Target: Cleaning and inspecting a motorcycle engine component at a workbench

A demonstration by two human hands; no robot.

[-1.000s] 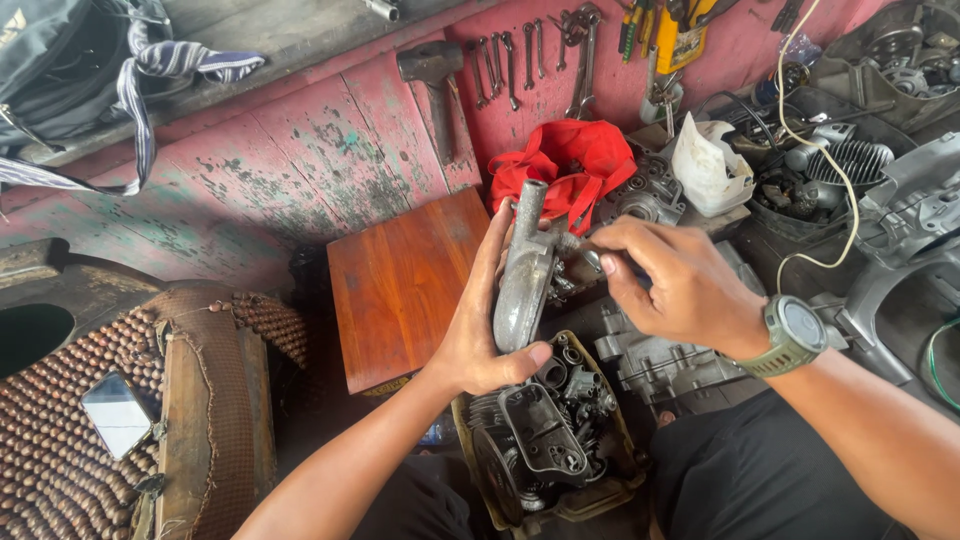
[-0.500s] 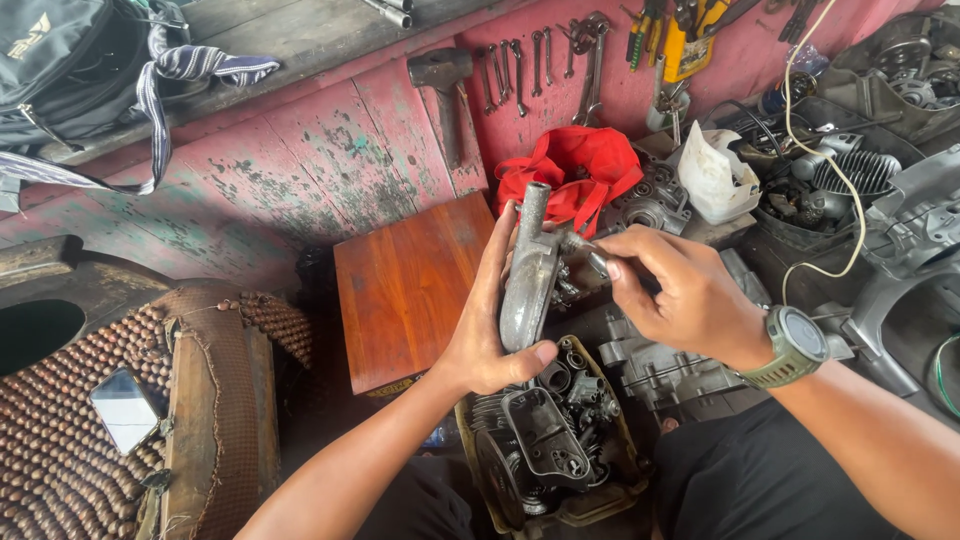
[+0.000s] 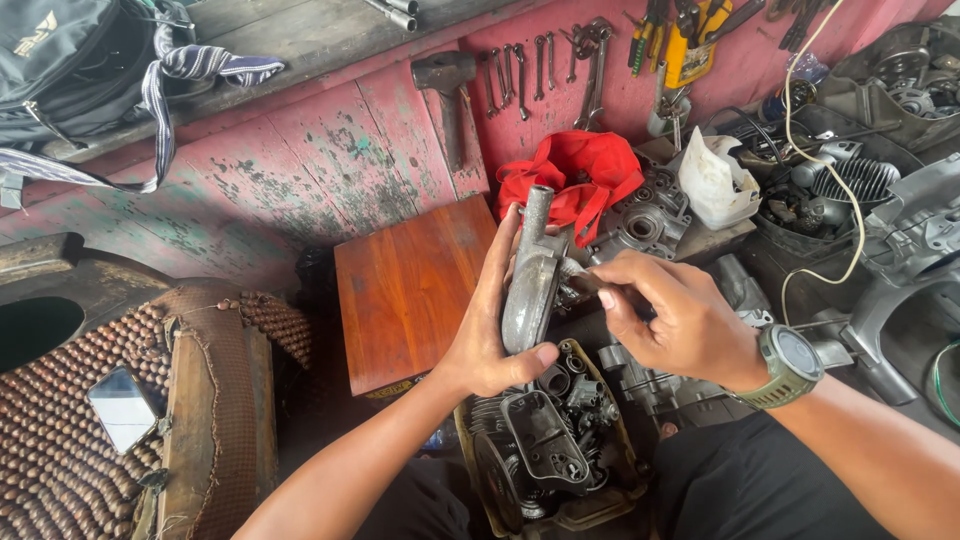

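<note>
My left hand [image 3: 492,325] grips a long grey metal engine part [image 3: 528,280] and holds it upright at the middle of the view, thumb under its lower end. My right hand [image 3: 675,320], with a green watch on the wrist, pinches a small tool or fastener [image 3: 577,276] against the side of that part. Just below the hands lies a tray of dark engine pieces [image 3: 550,450]. A red cloth [image 3: 570,175] lies right behind the metal part.
A wooden board [image 3: 410,290] lies left of the hands. A hammer [image 3: 448,90], wrenches [image 3: 525,70] and pliers hang on the red wall. Engine casings [image 3: 900,220] and a white bag [image 3: 715,180] crowd the right. A beaded seat with a phone [image 3: 122,408] sits at left.
The view has shifted slightly; both hands stay on the metal part, and the right hand's fingers have worked a little at its side.
</note>
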